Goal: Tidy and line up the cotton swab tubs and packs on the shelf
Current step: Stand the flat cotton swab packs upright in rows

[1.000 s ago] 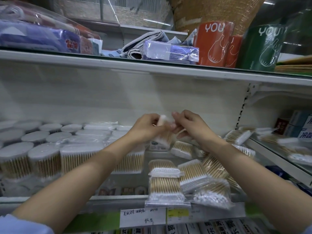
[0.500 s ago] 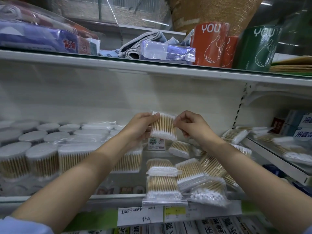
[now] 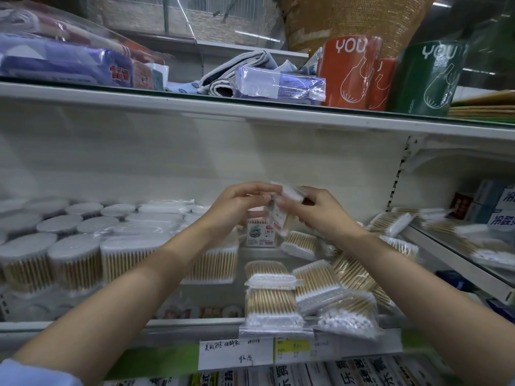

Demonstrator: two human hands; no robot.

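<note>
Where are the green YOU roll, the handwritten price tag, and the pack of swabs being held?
green YOU roll (image 3: 430, 79): head view, middle of its wrapper.
handwritten price tag (image 3: 235, 355): head view, centre of the white card.
held swab pack (image 3: 287, 195): head view, white upper end.

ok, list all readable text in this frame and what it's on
"YOU": orange roll, top shelf.
"YOU": green roll, top shelf.
Red Chinese characters on blue pack: too blurred.
Handwritten price tag: illegible.
Yellow tag, small box, pack in both hands, blue-white boxes: print unreadable.
</note>
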